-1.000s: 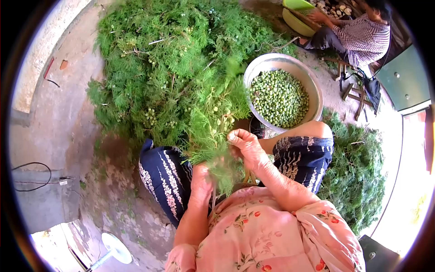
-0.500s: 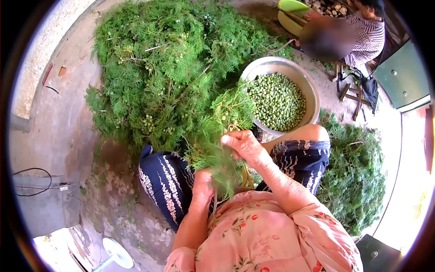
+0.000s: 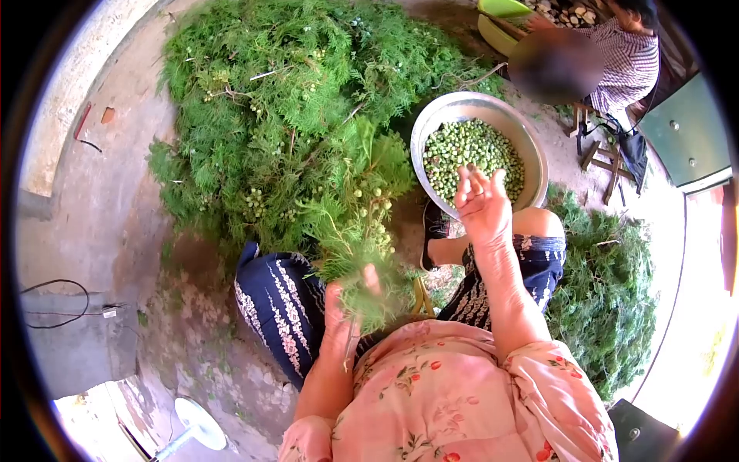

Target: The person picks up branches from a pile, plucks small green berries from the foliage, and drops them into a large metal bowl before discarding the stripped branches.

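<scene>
Right hand point(image 3: 483, 206) hovers over the metal basin point(image 3: 479, 98), fingers spread wide. Left hand point(image 3: 344, 312) grips the leafy branch point(image 3: 356, 231) above the lap. Risk: green cones point(image 3: 462, 154) could bounce past the rim and be lost on the ground.

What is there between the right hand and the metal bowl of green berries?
Nothing visible. The open right hand is above the near rim of the metal bowl; the left hand holds the sprig off to the side.
</scene>
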A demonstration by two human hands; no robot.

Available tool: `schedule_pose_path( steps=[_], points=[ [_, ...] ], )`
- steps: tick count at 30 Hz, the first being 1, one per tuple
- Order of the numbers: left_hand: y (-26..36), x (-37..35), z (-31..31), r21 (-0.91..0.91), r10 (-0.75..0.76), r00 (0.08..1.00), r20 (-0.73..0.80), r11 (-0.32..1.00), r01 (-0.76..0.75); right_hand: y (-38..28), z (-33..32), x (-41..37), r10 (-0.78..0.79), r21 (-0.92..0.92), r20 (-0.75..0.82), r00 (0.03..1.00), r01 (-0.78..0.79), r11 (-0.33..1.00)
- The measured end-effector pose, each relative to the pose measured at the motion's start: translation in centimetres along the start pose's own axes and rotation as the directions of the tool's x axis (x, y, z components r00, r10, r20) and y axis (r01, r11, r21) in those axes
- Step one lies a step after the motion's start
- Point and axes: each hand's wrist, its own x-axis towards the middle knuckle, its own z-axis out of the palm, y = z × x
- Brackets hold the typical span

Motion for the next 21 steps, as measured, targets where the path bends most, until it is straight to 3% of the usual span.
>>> schedule_pose_path(
  steps=[1, 3, 4, 5, 6, 8, 9, 10, 11, 12, 13, 14, 15, 17, 18, 21],
  points=[
    [-0.1, -0.2, 0.4, 0.001, 0.025, 0.999, 0.027, 1.000, -0.025, -0.3, -0.3, 0.1, 0.049, 0.018, 0.004, 0.999, -0.049, 0.999],
    [-0.3, 0.2, 0.1, 0.161, 0.106, 0.994, 0.013, 0.981, -0.107, 0.9, -1.6, -0.2, 0.103, -0.359, 0.156, 0.982, -0.041, 0.932],
    [-0.4, 0.3, 0.0, 0.239, 0.148, 0.989, 0.011, 0.960, -0.146, 1.6, -2.1, -0.7, 0.150, -0.531, 0.220, 0.964, -0.011, 0.847],
    [-0.2, 0.2, 0.1, 0.111, 0.077, 0.996, 0.048, 0.990, -0.082, 2.1, -1.6, -2.3, 0.251, -0.724, 0.289, 0.924, 0.040, 0.688],
    [-0.3, 0.0, -0.3, 0.206, 0.140, 0.989, 0.050, 0.967, -0.147, 2.9, -1.0, -4.0, 0.364, -0.864, 0.325, 0.873, 0.117, 0.490],
    [-0.5, -0.4, -1.0, 0.388, 0.260, 0.963, 0.070, 0.883, -0.266, 5.9, -0.4, -5.6, 0.298, -0.760, 0.618, 0.727, 0.457, 0.463],
    [-0.1, -0.7, -1.0, 0.449, 0.202, 0.979, -0.018, 0.877, -0.172, 7.2, -1.4, -5.1, 0.256, -0.693, 0.719, 0.646, 0.635, 0.342],
    [-0.1, -0.7, -0.9, 0.472, 0.227, 0.974, -0.012, 0.860, -0.195, 7.8, -1.6, -4.9, 0.234, -0.586, 0.807, 0.542, 0.784, 0.205],
    [-0.1, -0.6, -0.8, 0.495, 0.255, 0.967, -0.004, 0.841, -0.219, 7.7, -1.8, -5.0, 0.290, -0.716, 0.691, 0.662, 0.680, 0.156],
    [-0.1, -0.6, -0.8, 0.516, 0.285, 0.959, 0.003, 0.821, -0.245, 7.6, -1.9, -5.1, 0.298, -0.821, 0.560, 0.773, 0.469, 0.326],
    [0.3, 0.2, 0.8, 0.288, 0.168, 0.936, -0.308, 0.954, -0.077, 7.4, -2.3, -5.1, 0.337, -0.852, 0.406, 0.849, 0.219, 0.476],
    [0.3, 0.6, 1.0, 0.272, 0.181, 0.931, -0.317, 0.958, -0.094, 7.3, -2.5, -5.2, 0.403, -0.806, 0.244, 0.882, -0.047, 0.590],
    [0.3, 0.9, 1.1, 0.253, 0.191, 0.926, -0.326, 0.961, -0.110, 7.1, -2.4, -5.6, 0.361, -0.722, 0.138, 0.922, -0.155, 0.674],
    [0.2, 1.6, 0.1, 0.174, 0.197, 0.920, -0.339, 0.974, -0.145, 7.0, -3.5, -5.8, 0.364, -0.467, 0.028, 0.931, -0.310, 0.828],
    [0.0, 1.6, -0.2, 0.217, 0.226, 0.914, -0.337, 0.963, -0.158, 6.9, -3.7, -5.9, 0.374, -0.322, -0.022, 0.927, -0.360, 0.875],
    [-0.4, 1.7, 0.0, 0.282, 0.280, 0.899, -0.337, 0.941, -0.187, 7.3, -6.0, -4.9, 0.350, -0.417, 0.004, 0.937, -0.317, 0.852]
  ],
)
